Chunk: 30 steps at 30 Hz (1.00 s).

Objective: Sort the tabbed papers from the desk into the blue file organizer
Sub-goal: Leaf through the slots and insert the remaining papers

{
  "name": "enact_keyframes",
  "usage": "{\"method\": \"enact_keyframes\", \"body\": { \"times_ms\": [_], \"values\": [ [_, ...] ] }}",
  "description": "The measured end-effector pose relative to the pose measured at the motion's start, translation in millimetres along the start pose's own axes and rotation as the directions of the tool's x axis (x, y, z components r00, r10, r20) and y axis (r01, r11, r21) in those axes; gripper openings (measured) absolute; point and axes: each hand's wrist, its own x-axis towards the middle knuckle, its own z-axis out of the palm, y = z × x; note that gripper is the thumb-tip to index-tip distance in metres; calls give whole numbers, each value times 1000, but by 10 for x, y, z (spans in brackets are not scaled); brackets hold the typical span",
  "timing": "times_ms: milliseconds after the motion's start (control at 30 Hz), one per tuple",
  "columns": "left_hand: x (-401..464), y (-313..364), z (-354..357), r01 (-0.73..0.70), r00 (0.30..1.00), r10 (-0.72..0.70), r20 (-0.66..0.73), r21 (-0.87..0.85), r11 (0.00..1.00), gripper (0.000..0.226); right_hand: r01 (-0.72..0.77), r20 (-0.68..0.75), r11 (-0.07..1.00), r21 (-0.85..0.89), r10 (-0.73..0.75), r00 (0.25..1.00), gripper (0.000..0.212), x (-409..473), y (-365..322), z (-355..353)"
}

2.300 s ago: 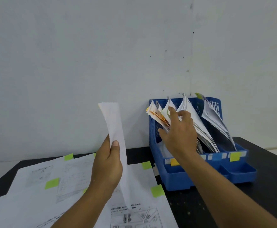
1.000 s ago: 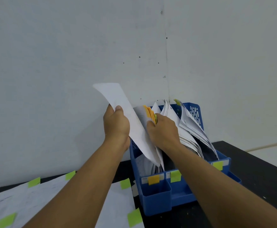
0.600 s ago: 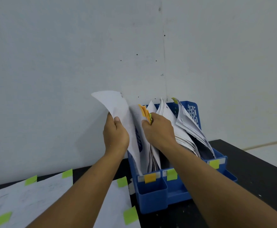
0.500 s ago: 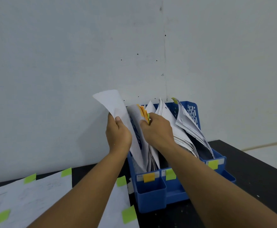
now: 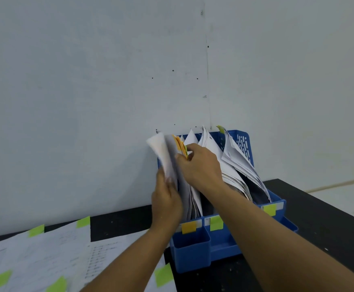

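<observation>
While the white sheet of paper (image 5: 161, 153) slides down into the leftmost slot of the blue plastic file organizer (image 5: 195, 249), we pinch its lower edge with our left hand (image 5: 166, 202), thumb on the near face, so we can steer it between the walls. Our right hand (image 5: 200, 167) curls its fingers round the orange-tabbed stack of papers (image 5: 181, 145) already standing in that slot and pulls it rightward, which we judge opens a gap for the new sheet. The sheet is partly inside, with its top corner above the rim, so the drop does not look finished yet. An orange sticky label (image 5: 189, 227) on the organizer front marks this slot; green labels (image 5: 216, 223) mark the two slots to the right, where more white papers (image 5: 235, 163) lean. The organizer stands on the black surface (image 5: 319, 211) against the pale wall. To the left, more printed sheets with green tabs (image 5: 45, 256) lie spread flat on the surface, waiting to be sorted.
</observation>
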Motion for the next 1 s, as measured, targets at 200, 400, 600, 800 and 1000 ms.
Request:
{"method": "enact_keyframes", "body": {
  "times_ms": [200, 400, 600, 800, 1000],
  "values": [
    [233, 0, 66, 344, 928, -364, -76, -192, 919, 36, 39, 1, 999, -12, -39, 999, 58, -103, -57, -27],
    [130, 79, -111, 377, 920, -366, 144, -587, 717, 31, 157, -32, 983, 91, -155, 987, 56, -314, -77, -15],
    [39, 62, -382, 230, 973, -225, 50, -146, 962, 26, 195, -182, 940, 279, -147, 972, 25, -701, 169, 33],
    [-23, -41, -426, 302, 947, -301, 112, 14, 953, 9, 50, -10, 989, 141, -49, 999, 36, -909, 503, 165],
    [28, -47, -288, 351, 908, -390, 154, 227, 908, 19, 103, -31, 993, 54, -101, 994, 34, -797, 417, 209]
  ]
}}
